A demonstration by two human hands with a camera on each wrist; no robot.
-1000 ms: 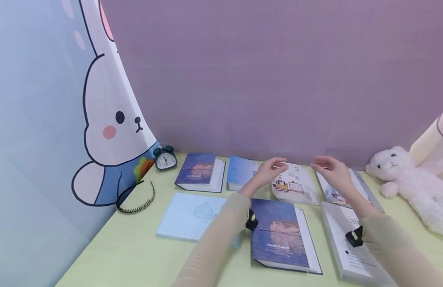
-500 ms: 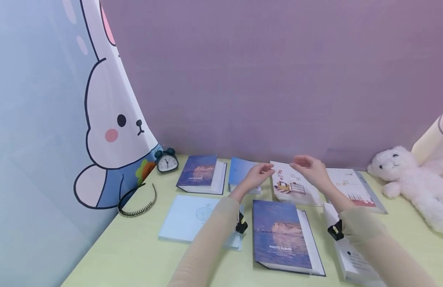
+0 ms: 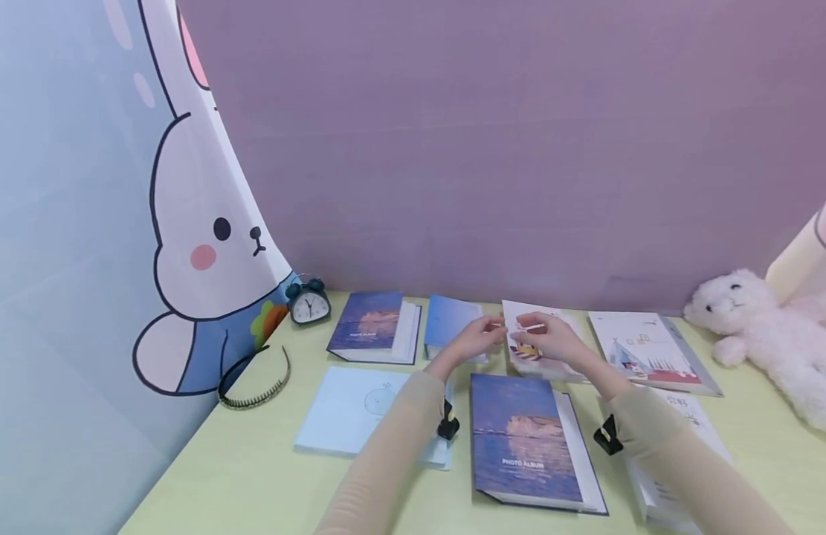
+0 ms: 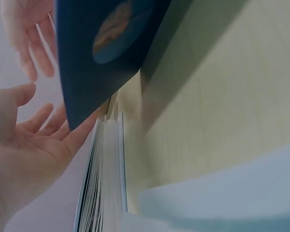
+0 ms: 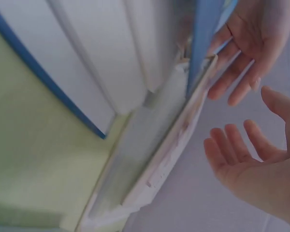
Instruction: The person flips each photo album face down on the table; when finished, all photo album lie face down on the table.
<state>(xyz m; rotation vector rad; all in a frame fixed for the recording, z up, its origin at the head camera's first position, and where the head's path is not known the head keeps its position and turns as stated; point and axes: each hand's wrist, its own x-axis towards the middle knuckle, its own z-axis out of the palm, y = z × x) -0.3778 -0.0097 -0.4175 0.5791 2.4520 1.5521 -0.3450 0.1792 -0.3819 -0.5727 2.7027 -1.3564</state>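
Observation:
In the head view both hands hover over the back row of albums, facing each other with a small gap between the fingertips. My left hand point(image 3: 476, 339) is above the right edge of a small blue album point(image 3: 450, 319); its fingers look relaxed in the left wrist view. My right hand point(image 3: 553, 340) is over a white album with a room drawing point(image 3: 573, 368), which it partly hides. Neither hand holds anything. Nearer stands a dark blue photo album point(image 3: 526, 438) with a seaside cliff picture, lying flat between the forearms.
Another cliff-picture album point(image 3: 369, 323), a pale blue whale album point(image 3: 339, 409), a white album with a tent drawing point(image 3: 643, 345) and a thick white book point(image 3: 703, 420) lie around. An alarm clock point(image 3: 310, 306), headband point(image 3: 259, 397) and plush toy point(image 3: 754, 327) sit at the sides.
The right hand has moved left, from beside the tent-drawing album to over the room-drawing album. My left hand has shifted slightly left and then stayed near there. The albums have stayed put.

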